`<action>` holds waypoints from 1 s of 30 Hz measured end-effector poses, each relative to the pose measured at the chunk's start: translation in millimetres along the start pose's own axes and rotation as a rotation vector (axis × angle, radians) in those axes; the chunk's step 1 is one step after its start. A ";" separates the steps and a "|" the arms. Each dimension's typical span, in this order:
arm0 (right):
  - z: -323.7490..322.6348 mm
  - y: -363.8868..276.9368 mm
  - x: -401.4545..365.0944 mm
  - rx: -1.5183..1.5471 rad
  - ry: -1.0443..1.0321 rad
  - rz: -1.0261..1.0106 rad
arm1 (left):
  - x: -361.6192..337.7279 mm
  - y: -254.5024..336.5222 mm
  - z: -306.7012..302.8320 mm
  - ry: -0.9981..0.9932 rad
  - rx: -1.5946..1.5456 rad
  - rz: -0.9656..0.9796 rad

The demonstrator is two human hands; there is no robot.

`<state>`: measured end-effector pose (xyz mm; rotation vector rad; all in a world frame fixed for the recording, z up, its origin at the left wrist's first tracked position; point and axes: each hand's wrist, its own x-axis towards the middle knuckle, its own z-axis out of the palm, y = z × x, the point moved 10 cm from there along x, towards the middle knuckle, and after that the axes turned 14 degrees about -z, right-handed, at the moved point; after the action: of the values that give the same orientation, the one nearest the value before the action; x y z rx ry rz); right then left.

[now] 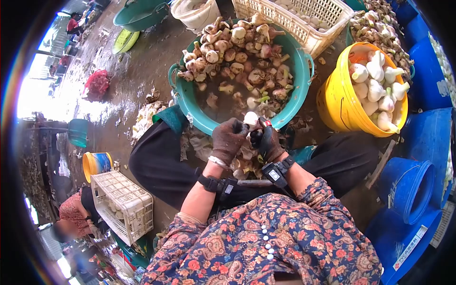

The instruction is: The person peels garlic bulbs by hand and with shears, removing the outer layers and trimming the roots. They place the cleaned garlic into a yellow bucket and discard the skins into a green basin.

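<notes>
A white peeled garlic bulb [251, 118] is held between my two gloved hands, just over the near rim of a green tub [204, 124]. My left hand [228, 140], in a brown glove, is closed with its fingertips on the bulb. Close against the bulb's other side, my right hand [270, 143] is curled in a dark glove. A small red piece shows at its thumb; what those fingers grip is hidden. Unpeeled garlic bulbs [230, 54] are heaped in the tub, partly in murky water. Loose skins [198, 145] lie below my hands.
To the right stands a yellow bucket [327, 102] of peeled garlic, with blue tubs [403, 183] beyond. A cream crate [327, 40] and white bucket [194, 14] are behind the green tub. Another person [76, 213] sits at left by a white crate [137, 209].
</notes>
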<state>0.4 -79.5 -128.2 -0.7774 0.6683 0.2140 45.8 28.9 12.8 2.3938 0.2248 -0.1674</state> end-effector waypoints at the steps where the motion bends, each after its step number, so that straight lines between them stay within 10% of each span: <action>1: 7.2 6.6 -3.5 0.100 -0.070 0.097 | 5.8 -5.8 -1.5 0.002 0.000 -0.002; 4: 35.4 0.8 -28.4 0.322 -0.197 0.236 | 38.8 -74.2 -23.1 0.178 0.058 -0.239; 7: 46.0 -2.9 -30.0 0.543 -0.304 0.357 | 41.9 -99.9 -13.2 -0.176 0.641 -0.321; 10: 46.7 6.8 -32.8 0.597 -0.260 0.467 | 19.2 -71.4 -15.7 -0.156 0.174 -0.340; 15: 49.0 4.6 -35.7 0.654 -0.226 0.471 | -14.8 20.7 -20.4 0.009 -0.086 0.320; 23: 43.5 12.5 -30.1 0.618 -0.270 0.557 | -17.1 19.1 -4.1 -0.005 0.165 0.434; 26: 40.5 10.2 -36.8 0.461 -0.177 0.492 | 2.5 0.8 -5.4 0.038 0.184 0.343; 28: 33.8 14.2 -38.1 0.397 -0.131 0.459 | 38.4 -55.9 -31.4 0.213 0.139 -0.073; 30: 43.2 16.7 -39.7 0.611 -0.217 0.529 | 49.1 -73.5 -23.3 -0.038 0.490 -0.200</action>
<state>-16.8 -34.8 -90.3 0.0219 0.6723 0.5368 79.8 103.8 -27.0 2.8473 0.4486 -0.3990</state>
